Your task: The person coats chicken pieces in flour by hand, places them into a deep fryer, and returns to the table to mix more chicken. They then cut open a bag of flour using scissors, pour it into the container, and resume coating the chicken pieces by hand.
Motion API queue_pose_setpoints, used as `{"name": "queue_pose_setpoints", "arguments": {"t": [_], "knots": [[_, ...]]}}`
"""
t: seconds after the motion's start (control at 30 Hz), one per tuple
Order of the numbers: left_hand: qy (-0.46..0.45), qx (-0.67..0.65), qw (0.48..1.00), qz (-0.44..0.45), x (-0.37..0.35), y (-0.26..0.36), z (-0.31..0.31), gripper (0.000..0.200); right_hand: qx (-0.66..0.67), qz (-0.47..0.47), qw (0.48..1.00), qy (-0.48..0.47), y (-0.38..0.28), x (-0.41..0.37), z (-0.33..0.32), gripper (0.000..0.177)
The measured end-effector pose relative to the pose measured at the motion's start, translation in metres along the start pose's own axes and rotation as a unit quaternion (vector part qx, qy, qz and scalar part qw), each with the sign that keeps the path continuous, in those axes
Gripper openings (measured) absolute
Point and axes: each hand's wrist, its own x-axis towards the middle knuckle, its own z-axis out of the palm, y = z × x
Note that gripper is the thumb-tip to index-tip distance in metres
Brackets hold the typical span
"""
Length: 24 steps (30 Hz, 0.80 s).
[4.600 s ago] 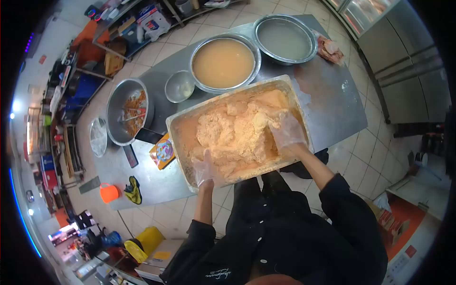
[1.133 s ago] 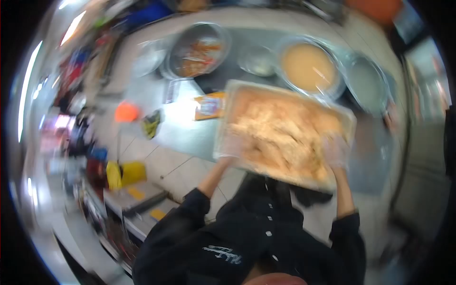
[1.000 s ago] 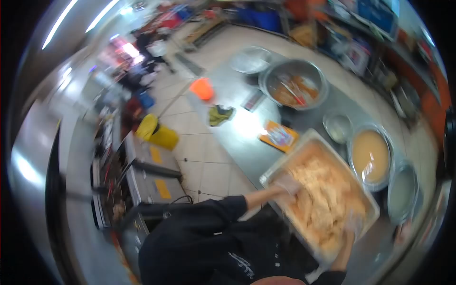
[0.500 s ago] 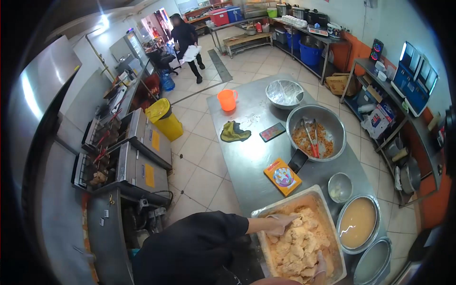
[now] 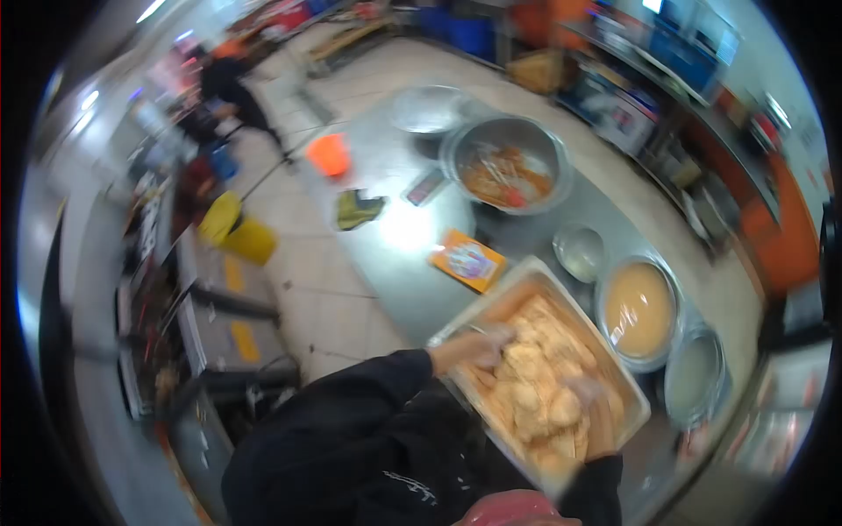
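Note:
A large rectangular tub [image 5: 631, 430] on the metal table holds a heap of pale orange, flour-coated pieces [image 5: 531, 373] that look like breaded chicken. My left hand [image 5: 493, 344], in a clear plastic glove, is at the tub's left side, with its fingers among the coated pieces. On the right side of the heap, my right hand [image 5: 596, 401], also gloved, touches the pieces. Motion blur and the coating hide the fingers of both hands, so I cannot see whether either grips a piece.
Right of the tub stand a bowl of orange-beige liquid [image 5: 638, 309], a bowl of cloudy liquid [image 5: 693, 377] and a small metal bowl [image 5: 579, 252]. Beyond are a yellow box [image 5: 469, 260], a big basin [image 5: 561, 167], a phone [image 5: 426, 187], a cloth [image 5: 358, 209] and an orange mug [image 5: 329, 156].
The view has swung and blurred, moving the table's things left and up. My right hand has come further over the heap. The phone beside the yellow box no longer shows clearly.

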Motion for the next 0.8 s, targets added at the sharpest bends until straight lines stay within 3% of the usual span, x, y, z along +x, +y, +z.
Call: {"name": "queue_pose_setpoints", "arguments": {"t": [0.03, 0.1, 0.17, 0.2, 0.27, 0.3, 0.37, 0.43, 0.5, 0.53, 0.57, 0.6, 0.67, 0.8], "knots": [[-0.074, 0.097, 0.991, -0.052, 0.015, -0.004, 0.006, 0.039, -0.100, -0.004, 0.995, 0.027, -0.005, -0.002, -0.001, 0.051], [-0.033, 0.079, 0.994, -0.066, 0.003, 0.031, -0.013, 0.038, -0.275, -0.004, 0.958, 0.076, -0.010, -0.016, -0.001, 0.052], [0.002, 0.116, 0.993, -0.025, -0.015, 0.066, -0.028, 0.039, -0.373, -0.012, 0.922, 0.105, -0.017, -0.031, 0.003, 0.053], [0.054, 0.101, 0.991, -0.073, -0.016, 0.063, -0.027, 0.042, -0.403, -0.027, 0.907, 0.120, -0.020, -0.040, 0.010, 0.054], [0.063, 0.138, 0.986, -0.076, -0.021, 0.057, -0.025, 0.043, -0.441, -0.054, 0.883, 0.151, -0.026, -0.056, 0.021, 0.054], [0.022, 0.187, 0.982, -0.031, -0.016, 0.055, -0.025, 0.044, -0.444, -0.058, 0.879, 0.165, -0.031, -0.070, 0.030, 0.058], [0.142, -0.079, 0.966, -0.200, 0.048, -0.006, 0.037, 0.080, -0.427, -0.097, 0.885, 0.158, -0.029, -0.072, 0.053, 0.064], [0.159, -0.101, 0.939, -0.286, 0.025, 0.035, 0.015, 0.076, -0.380, -0.129, 0.907, 0.127, -0.015, -0.068, 0.070, 0.064], [0.151, -0.113, 0.939, -0.287, 0.004, 0.045, 0.004, 0.080, -0.369, -0.152, 0.911, 0.107, 0.006, -0.056, 0.092, 0.063], [0.164, -0.123, 0.935, -0.291, 0.000, 0.043, 0.001, 0.080, -0.409, -0.239, 0.864, 0.168, 0.031, -0.042, 0.100, 0.061], [0.110, -0.097, 0.954, -0.262, -0.004, 0.038, -0.005, 0.077, -0.439, -0.325, 0.807, 0.226, 0.031, -0.040, 0.110, 0.060], [0.085, -0.090, 0.962, -0.245, 0.000, 0.034, 0.000, 0.075, -0.449, -0.332, 0.800, 0.221, 0.028, -0.038, 0.108, 0.060], [0.051, -0.088, 0.972, -0.214, 0.007, 0.027, 0.014, 0.072, -0.453, -0.118, 0.878, 0.101, -0.006, -0.058, 0.109, 0.062], [0.107, -0.157, 0.965, -0.179, 0.001, 0.026, 0.048, 0.066, -0.544, -0.132, 0.823, 0.095, -0.006, -0.043, 0.114, 0.069]]}}
